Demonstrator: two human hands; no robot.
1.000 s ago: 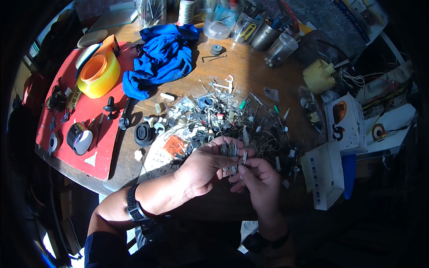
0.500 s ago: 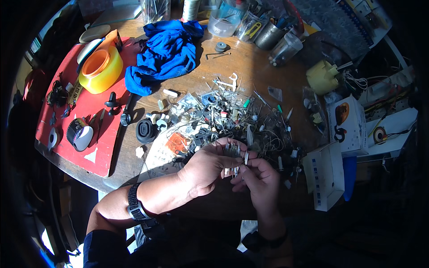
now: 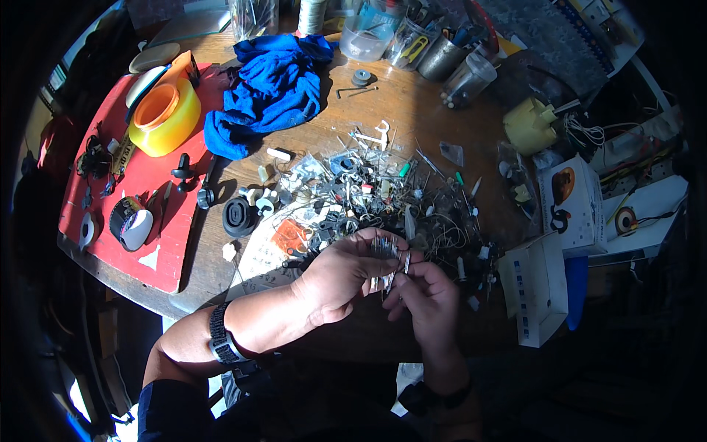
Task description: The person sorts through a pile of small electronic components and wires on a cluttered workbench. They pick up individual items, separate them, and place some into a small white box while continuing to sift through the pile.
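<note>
My left hand (image 3: 342,272) is closed around a bunch of thin metal rods (image 3: 384,249), too fine for me to tell whether they are needles, bits or pins. Against it, my right hand (image 3: 431,295) pinches a short bright rod (image 3: 406,263) at the bunch's right side, thumb and finger together. Both hands are held over the near edge of a pile of small odds and ends (image 3: 368,191), with wires, screws, plastic bits and metal pins. The lower ends of the bunch are partly hidden by my fingers.
A red board (image 3: 158,250) at the left carries a yellow-orange pot (image 3: 173,121) and a tape roll (image 3: 131,223). Behind the pile lies a blue cloth (image 3: 272,96). Tool cups (image 3: 443,62) line the back. White boxes (image 3: 537,295) stand at the right.
Both hands stay in nearly the same place around the bunch. The short bright rod in my right fingers has shifted slightly; otherwise the scene looks the same.
</note>
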